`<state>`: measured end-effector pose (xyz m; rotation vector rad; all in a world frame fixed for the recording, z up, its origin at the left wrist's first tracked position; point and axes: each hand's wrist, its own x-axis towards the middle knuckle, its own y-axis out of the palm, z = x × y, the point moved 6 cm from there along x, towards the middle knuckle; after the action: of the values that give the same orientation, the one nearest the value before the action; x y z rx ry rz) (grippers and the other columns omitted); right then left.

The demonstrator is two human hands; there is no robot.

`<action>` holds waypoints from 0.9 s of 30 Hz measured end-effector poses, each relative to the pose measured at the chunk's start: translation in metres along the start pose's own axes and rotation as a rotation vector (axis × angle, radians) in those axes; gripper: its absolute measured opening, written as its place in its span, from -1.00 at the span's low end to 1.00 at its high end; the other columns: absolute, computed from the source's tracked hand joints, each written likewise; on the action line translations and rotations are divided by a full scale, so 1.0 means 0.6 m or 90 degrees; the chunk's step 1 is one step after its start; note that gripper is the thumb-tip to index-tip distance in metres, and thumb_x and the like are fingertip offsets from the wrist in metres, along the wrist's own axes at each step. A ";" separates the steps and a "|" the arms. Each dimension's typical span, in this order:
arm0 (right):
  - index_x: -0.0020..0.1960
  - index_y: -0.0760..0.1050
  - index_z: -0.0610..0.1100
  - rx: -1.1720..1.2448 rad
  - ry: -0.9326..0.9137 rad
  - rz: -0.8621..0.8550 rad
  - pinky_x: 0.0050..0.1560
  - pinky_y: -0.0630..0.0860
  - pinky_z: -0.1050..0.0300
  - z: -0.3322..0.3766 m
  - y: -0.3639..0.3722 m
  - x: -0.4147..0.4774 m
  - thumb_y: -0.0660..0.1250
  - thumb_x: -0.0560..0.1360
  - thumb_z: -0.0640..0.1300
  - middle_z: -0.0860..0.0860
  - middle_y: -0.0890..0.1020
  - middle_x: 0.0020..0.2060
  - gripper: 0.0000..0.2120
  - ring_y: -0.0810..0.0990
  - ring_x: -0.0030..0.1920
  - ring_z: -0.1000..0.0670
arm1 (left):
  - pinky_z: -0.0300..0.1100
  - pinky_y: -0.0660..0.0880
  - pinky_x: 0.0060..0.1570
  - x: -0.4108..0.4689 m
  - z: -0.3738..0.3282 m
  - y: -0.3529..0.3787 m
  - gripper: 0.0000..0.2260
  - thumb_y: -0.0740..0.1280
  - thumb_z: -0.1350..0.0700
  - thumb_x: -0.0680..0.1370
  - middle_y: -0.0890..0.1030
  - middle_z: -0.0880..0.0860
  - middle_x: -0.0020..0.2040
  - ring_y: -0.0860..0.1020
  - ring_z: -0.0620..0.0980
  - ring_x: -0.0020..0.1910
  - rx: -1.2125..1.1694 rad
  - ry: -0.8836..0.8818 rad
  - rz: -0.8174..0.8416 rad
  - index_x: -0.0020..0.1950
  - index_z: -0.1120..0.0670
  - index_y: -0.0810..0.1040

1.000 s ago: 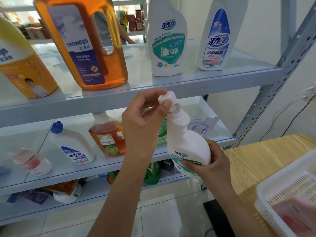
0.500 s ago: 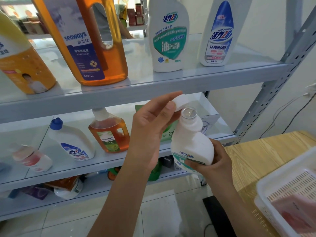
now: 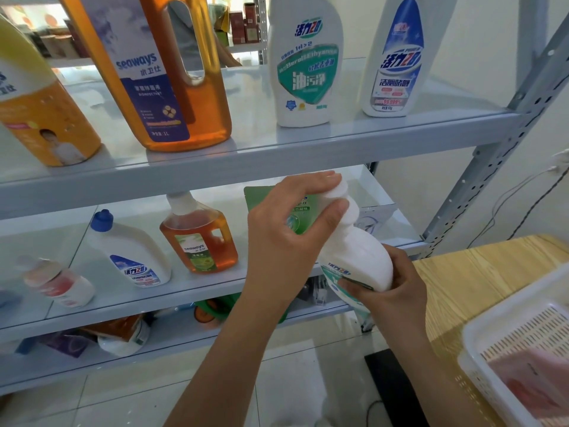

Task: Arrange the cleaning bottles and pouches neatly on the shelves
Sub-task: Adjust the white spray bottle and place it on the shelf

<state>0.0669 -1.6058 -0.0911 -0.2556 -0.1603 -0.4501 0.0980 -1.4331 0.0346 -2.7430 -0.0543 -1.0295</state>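
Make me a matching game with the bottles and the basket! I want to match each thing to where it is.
Things:
1. big orange bottle
2. blue-capped bottle
3. tilted white bottle
4. white basket

Places:
A. on the wooden table
B. held by the left hand and right hand
C. on the top shelf
D. on the middle shelf

Pairs: 1-C, 2-D, 3-B, 4-A
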 end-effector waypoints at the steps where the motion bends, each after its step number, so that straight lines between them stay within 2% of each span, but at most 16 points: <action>1: 0.04 0.42 0.21 -0.007 -0.007 0.001 -0.09 0.60 0.07 0.003 -0.002 0.000 0.64 0.12 -0.22 0.21 0.55 0.01 -0.35 0.55 0.06 0.02 | -0.25 0.51 0.09 0.001 0.000 -0.001 -0.82 0.41 0.06 0.47 0.65 -0.09 0.04 0.59 -0.13 0.07 -0.013 -0.015 -0.005 0.06 0.00 0.59; 3: 0.01 0.41 0.24 -0.008 -0.012 0.012 -0.09 0.61 0.02 0.007 -0.007 0.000 0.64 0.11 -0.22 0.24 0.55 -0.01 -0.34 0.55 0.06 0.02 | -0.32 0.49 0.05 0.006 0.000 -0.001 -0.85 0.46 0.10 0.45 0.64 -0.15 -0.01 0.60 -0.15 0.03 -0.040 -0.039 -0.010 -0.01 -0.05 0.58; 4: 0.00 0.43 0.24 0.003 -0.009 0.023 -0.09 0.61 0.00 0.008 -0.007 0.003 0.64 0.10 -0.24 0.23 0.57 -0.03 -0.34 0.56 0.06 0.03 | -0.29 0.50 0.07 0.009 0.001 0.001 -0.84 0.46 0.14 0.47 0.64 -0.14 -0.01 0.60 -0.14 0.04 -0.075 -0.056 0.003 -0.02 -0.06 0.58; 6: -0.05 0.49 0.26 0.035 0.001 0.054 -0.09 0.61 -0.02 0.009 -0.006 0.007 0.66 0.06 -0.24 0.22 0.61 -0.07 -0.35 0.58 0.04 0.06 | -0.07 0.52 0.16 0.012 0.001 0.012 -0.85 0.39 0.23 0.51 0.67 -0.04 0.05 0.60 -0.04 0.12 -0.171 -0.077 0.067 0.00 0.00 0.57; 8: -0.07 0.51 0.30 0.062 0.013 0.076 -0.12 0.62 0.00 0.009 -0.005 0.009 0.65 -0.03 -0.10 0.21 0.62 -0.08 -0.37 0.60 0.02 0.04 | 0.10 0.48 0.21 0.016 -0.003 0.023 -0.89 0.34 0.23 0.54 0.65 0.04 0.12 0.58 0.03 0.18 -0.216 -0.079 0.126 0.02 0.05 0.55; 10: -0.06 0.51 0.30 0.075 0.023 0.082 -0.13 0.63 0.01 0.007 -0.006 0.008 0.59 -0.08 0.05 0.17 0.64 -0.07 -0.39 0.62 0.01 0.01 | 0.09 0.48 0.21 0.021 -0.004 0.027 -0.91 0.36 0.12 0.50 0.61 0.02 0.12 0.56 -0.02 0.18 -0.190 -0.078 0.117 0.00 0.03 0.54; 13: -0.04 0.51 0.31 0.080 0.024 0.078 -0.13 0.64 0.02 0.007 -0.008 0.006 0.56 -0.08 0.09 0.16 0.64 -0.05 -0.39 0.63 0.01 0.01 | 0.12 0.51 0.14 0.029 -0.003 0.026 -0.88 0.41 0.03 0.44 0.54 -0.01 -0.01 0.53 0.01 0.08 -0.140 -0.067 0.056 -0.06 -0.05 0.54; 16: -0.04 0.52 0.29 0.084 0.027 0.063 -0.14 0.64 -0.02 0.006 -0.016 0.004 0.57 -0.07 0.08 0.15 0.65 -0.05 -0.39 0.63 0.00 0.02 | 0.18 0.47 0.14 0.030 -0.011 0.039 -0.88 0.29 0.07 0.50 0.61 -0.03 0.03 0.54 0.09 0.11 -0.133 -0.041 0.119 0.02 -0.06 0.55; 18: -0.02 0.53 0.24 0.085 0.028 0.051 -0.14 0.64 -0.06 0.006 -0.023 0.003 0.58 -0.07 0.07 0.13 0.65 -0.05 -0.38 0.63 0.01 0.00 | 0.18 0.44 0.18 0.028 -0.020 0.053 -0.80 0.24 0.05 0.51 0.58 -0.08 0.11 0.51 0.08 0.17 -0.145 -0.039 0.179 0.09 -0.09 0.54; 20: -0.02 0.53 0.25 0.090 0.029 0.041 -0.14 0.64 -0.07 0.008 -0.029 0.001 0.58 -0.06 0.06 0.12 0.65 -0.04 -0.38 0.64 0.01 -0.01 | 0.16 0.44 0.21 0.026 -0.023 0.064 -0.79 0.30 -0.02 0.48 0.50 -0.08 0.11 0.47 0.05 0.19 -0.146 -0.048 0.192 0.11 -0.12 0.55; 22: -0.03 0.53 0.27 0.096 0.025 0.032 -0.13 0.64 -0.05 0.009 -0.037 -0.002 0.58 -0.05 0.05 0.11 0.65 -0.03 -0.40 0.64 0.02 0.00 | 0.13 0.46 0.20 0.029 -0.025 0.069 -0.71 0.38 0.01 0.48 0.50 -0.08 0.05 0.50 0.03 0.15 -0.156 -0.045 0.181 0.19 -0.12 0.52; 25: -0.02 0.53 0.25 0.095 0.028 0.007 -0.13 0.64 -0.07 0.006 -0.052 -0.010 0.59 -0.02 0.03 0.09 0.65 -0.02 -0.41 0.63 0.02 0.02 | -0.01 0.45 0.25 0.033 -0.030 0.085 -0.45 0.34 0.18 0.50 0.60 -0.08 0.04 0.54 -0.04 0.15 -0.231 -0.032 0.247 0.46 -0.04 0.28; 27: -0.03 0.52 0.29 0.079 0.027 -0.002 -0.13 0.64 -0.04 0.005 -0.060 -0.016 0.62 0.00 -0.01 0.12 0.64 -0.02 -0.41 0.63 0.02 0.04 | -0.13 0.44 0.24 0.034 -0.033 0.097 -0.34 0.32 0.09 0.44 0.54 0.00 0.15 0.49 -0.10 0.20 -0.243 -0.015 0.286 0.51 0.03 0.19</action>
<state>0.0417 -1.6324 -0.0826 -0.1249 -0.1470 -0.4461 0.1066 -1.4952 0.0518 -2.8804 0.7931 -0.9513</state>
